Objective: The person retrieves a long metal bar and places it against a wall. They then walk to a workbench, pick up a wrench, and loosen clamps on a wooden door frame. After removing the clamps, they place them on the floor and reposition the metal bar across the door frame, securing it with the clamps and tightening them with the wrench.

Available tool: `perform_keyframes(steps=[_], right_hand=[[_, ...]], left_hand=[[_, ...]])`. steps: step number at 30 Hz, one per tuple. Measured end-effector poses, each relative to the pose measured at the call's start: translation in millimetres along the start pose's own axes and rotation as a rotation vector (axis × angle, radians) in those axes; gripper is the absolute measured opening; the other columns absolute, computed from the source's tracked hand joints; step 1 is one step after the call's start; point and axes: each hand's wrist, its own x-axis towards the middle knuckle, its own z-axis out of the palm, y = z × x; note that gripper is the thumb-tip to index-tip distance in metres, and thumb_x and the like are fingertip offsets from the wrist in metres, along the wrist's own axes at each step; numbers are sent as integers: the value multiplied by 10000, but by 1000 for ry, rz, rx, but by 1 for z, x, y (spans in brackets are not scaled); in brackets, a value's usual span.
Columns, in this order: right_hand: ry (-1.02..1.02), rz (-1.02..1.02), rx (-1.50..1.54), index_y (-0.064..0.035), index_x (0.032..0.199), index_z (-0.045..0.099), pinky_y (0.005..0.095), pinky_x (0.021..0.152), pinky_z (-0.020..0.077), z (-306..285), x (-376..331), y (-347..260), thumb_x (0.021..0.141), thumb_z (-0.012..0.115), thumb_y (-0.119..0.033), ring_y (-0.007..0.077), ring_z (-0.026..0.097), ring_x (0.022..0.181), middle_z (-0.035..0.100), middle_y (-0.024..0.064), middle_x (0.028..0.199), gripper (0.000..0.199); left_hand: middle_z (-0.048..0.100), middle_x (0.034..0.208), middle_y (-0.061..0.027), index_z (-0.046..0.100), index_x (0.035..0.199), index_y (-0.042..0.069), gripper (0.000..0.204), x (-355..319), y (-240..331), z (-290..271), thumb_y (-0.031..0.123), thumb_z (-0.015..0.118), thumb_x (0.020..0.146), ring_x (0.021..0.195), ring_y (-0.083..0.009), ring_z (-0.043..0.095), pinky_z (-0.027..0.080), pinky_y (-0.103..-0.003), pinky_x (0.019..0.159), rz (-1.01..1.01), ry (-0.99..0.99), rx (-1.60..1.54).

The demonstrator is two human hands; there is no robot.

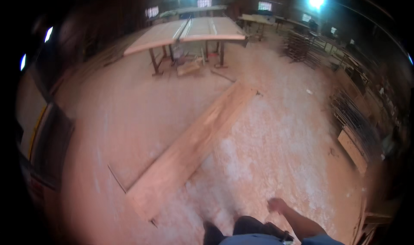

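Note:
My right hand (276, 205) hangs low over the dusty floor, at the lower right of the head view. Its fingers are smeared, so I cannot tell whether anything small is in them; no larger object shows there. My left hand is out of view. Ahead and to the left of my right hand, and apart from it, a long wide wooden board (189, 152) lies at a slant, from near left to far right. Dark bar ends (116, 178) stick out from under both of its ends.
Large pale panels (211, 28) lie on trestles (155, 63) ahead, with scraps (189, 67) underneath. Stacked dark rods (355, 115) and a small board (352, 150) line the right side. A dark unit with a yellow edge (38, 130) stands at left.

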Motion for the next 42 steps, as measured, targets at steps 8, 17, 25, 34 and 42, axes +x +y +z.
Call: perform_keyframes(steps=[8, 17, 25, 34, 42], right_hand=[[97, 1130, 1106, 12, 940, 616, 369, 421, 465, -47, -5, 37, 936, 528, -313, 256, 641, 538, 668, 138, 743, 337], [303, 1111, 1425, 17, 944, 581, 418, 522, 544, -157, 149, 204, 924, 491, -271, 304, 649, 592, 652, 193, 802, 302], [547, 1022, 1410, 21, 1077, 557, 418, 550, 554, -411, 347, 267, 907, 564, -211, 273, 645, 651, 629, 168, 862, 288], [442, 1339, 1501, 3, 1105, 503, 478, 550, 554, -479, 454, 374, 912, 564, -197, 346, 643, 656, 617, 187, 870, 285], [409, 1218, 1397, 24, 1071, 522, 441, 497, 575, -648, 665, 509, 916, 553, -198, 302, 642, 579, 634, 184, 808, 273]], left_hand=[[632, 689, -103, 629, 854, 36, 286, 183, 287, -51, 292, 516, 915, 506, -179, 553, 462, -327, 464, 191, 97, 174], [646, 793, -129, 591, 1003, -10, 305, 287, 559, 262, 280, 516, 944, 605, -204, 605, 512, -340, 528, 128, -193, 145], [663, 815, -119, 576, 1216, -19, 376, 355, 695, 510, 212, 575, 919, 627, -191, 623, 507, -314, 537, 161, -350, 480], [651, 820, -146, 534, 1268, -27, 434, 566, 879, 679, 159, 588, 880, 609, -214, 624, 509, -304, 530, -173, -299, 280], [679, 906, -174, 522, 1290, -53, 458, 592, 1172, 907, 173, 577, 895, 683, -210, 662, 526, -291, 582, 175, -192, 344]])
